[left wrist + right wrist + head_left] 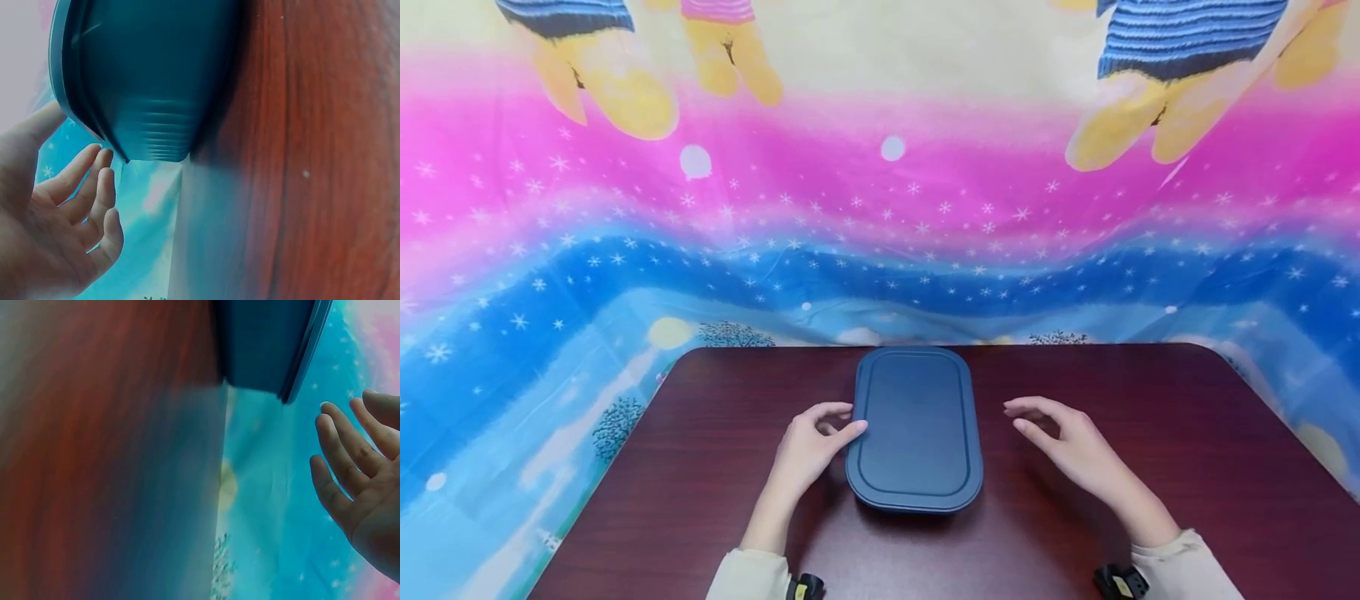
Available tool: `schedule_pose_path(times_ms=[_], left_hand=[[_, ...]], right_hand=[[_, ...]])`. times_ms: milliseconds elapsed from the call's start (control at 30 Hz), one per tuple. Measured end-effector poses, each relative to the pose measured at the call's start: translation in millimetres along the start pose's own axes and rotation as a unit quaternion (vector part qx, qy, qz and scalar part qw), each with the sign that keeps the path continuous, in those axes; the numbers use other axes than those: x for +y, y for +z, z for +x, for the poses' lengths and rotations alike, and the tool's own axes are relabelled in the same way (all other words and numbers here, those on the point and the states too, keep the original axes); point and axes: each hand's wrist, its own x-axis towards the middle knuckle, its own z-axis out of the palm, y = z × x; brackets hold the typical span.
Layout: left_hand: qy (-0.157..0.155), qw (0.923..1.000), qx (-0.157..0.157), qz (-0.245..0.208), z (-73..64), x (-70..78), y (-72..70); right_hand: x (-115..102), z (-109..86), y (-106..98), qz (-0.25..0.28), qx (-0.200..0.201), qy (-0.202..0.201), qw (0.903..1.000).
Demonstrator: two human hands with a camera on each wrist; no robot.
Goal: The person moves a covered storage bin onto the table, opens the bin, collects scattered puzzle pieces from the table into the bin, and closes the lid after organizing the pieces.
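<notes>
A dark blue-grey lidded box (917,425), oblong with rounded corners, stands on the table with its lid on. At its left side is my left hand (808,442), the thumb lying over the lid's edge. In the left wrist view the loosely bent fingers (78,181) of that hand are just below the rim of the box (150,69), whose side wall has several ridges. My right hand (1071,442) hovers to the right of the box, apart from it, with nothing in its fingers. The right wrist view shows its relaxed fingers (340,456) below the box's rim.
A dark red-brown wooden table (700,500) carries the box near its far edge. Behind and beside the table hangs a printed cloth (820,192) in pink and blue with snowflakes. Both forearms wear light sleeves (1187,567) and black wrist straps (1122,582).
</notes>
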Motion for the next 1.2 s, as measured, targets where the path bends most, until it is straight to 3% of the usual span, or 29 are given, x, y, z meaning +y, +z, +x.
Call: schedule_pose_path(times_ms=[133,333,633,867,1200], left_hand=[[0.017,0.9997,-0.010,-0.015,0.7,-1.9,-1.3],[0.042,0.9966,-0.063,-0.035,0.2,-6.8,-3.7],[0.035,0.9938,-0.097,-0.041,-1.4,-20.0,-12.9],[0.043,0.9885,-0.135,-0.053,-1.3,-20.8,-11.7],[0.038,0.9894,-0.132,-0.046,0.2,-17.6,-9.6]], right_hand=[[-7,13.1,9,0.023,-0.013,-0.007,0.9996],[-6,29.9,18,0.056,-0.017,0.002,0.9983],[-3,53.7,29,0.057,-0.077,0.034,0.9948],[3,66.6,28,0.067,-0.116,0.046,0.9899],[7,76.4,34,0.071,-0.130,0.056,0.9874]])
